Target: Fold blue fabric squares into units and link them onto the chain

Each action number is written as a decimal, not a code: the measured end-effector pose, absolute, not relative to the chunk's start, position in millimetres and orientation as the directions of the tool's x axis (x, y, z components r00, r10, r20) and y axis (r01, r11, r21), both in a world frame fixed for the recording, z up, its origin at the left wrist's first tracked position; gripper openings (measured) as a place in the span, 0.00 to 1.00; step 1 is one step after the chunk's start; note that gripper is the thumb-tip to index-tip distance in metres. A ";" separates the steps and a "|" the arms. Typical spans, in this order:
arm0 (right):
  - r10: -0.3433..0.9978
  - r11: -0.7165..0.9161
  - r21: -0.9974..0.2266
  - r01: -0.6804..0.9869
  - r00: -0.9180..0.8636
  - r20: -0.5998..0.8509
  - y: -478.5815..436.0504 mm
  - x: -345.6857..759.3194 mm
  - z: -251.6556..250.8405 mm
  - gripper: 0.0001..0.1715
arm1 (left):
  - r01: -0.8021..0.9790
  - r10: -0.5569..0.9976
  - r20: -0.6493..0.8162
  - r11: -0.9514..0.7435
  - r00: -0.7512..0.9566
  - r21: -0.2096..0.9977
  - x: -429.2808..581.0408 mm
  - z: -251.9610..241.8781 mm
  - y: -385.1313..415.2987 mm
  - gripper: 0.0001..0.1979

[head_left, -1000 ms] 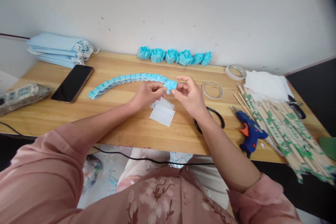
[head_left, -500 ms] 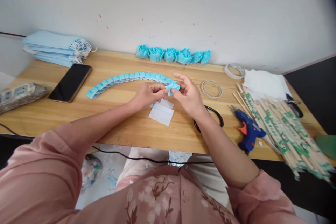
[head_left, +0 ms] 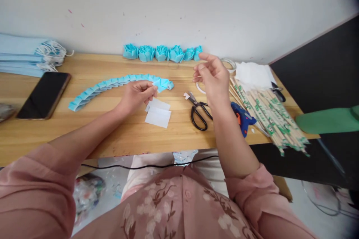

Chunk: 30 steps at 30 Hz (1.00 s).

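Between the thumb and fingers of my left hand is a folded blue piece of thin sheet. Behind it curves a long row of similar folded blue pieces on the table. White sheet squares lie just below my left hand. My right hand is raised above the table, its fingers apart and loosely bent, with nothing seen in them. It partly covers a thin tape ring. Black-handled scissors lie partly open to the left of my right forearm.
Several blue folded flowers line the wall. At left are stacked face masks and a phone. On the right lie a blue glue gun, wrapped chopsticks, white sheets, a tape roll and a green bottle.
My right hand has let go of the folded blue piece and moved up and right. My left hand keeps holding it. The view has turned right, and the scissors now show.
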State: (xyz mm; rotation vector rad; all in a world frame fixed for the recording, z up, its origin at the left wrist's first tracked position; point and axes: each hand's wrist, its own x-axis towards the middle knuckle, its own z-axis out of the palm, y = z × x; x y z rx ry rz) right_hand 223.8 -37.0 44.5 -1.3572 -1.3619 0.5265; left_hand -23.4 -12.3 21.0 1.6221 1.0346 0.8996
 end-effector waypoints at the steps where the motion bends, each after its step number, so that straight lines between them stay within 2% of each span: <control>1: 0.896 0.249 -0.864 0.437 0.235 0.377 -40.5 228.4 48.4 0.19 | 0.206 0.928 0.079 -0.163 0.365 0.965 -23.3 21.2 -12.5 0.12; 5: 0.923 0.214 -0.846 0.488 0.181 0.338 -62.0 237.9 47.4 0.14 | 0.219 0.927 0.091 -0.180 0.365 0.959 -23.4 22.8 -14.0 0.12; 9: 0.958 0.143 -0.754 0.641 0.103 0.269 -83.3 245.2 28.1 0.07 | 0.241 0.926 0.101 -0.198 0.364 0.950 -24.2 25.7 -15.0 0.12; 14: 0.952 0.098 -0.595 0.798 0.099 0.290 -94.6 257.0 13.7 0.07 | 0.268 0.922 0.110 -0.219 0.371 0.938 -24.9 28.8 -15.7 0.12; 21: 0.969 0.123 -0.464 0.877 -0.005 0.247 -91.1 243.7 14.6 0.08 | 0.284 0.912 0.137 -0.258 0.386 0.923 -25.5 26.1 -15.4 0.13; 30: 0.973 0.108 -0.095 0.990 -0.086 0.214 -79.2 216.9 15.9 0.10 | 0.289 0.903 0.154 -0.285 0.402 0.914 -25.2 22.7 -13.5 0.13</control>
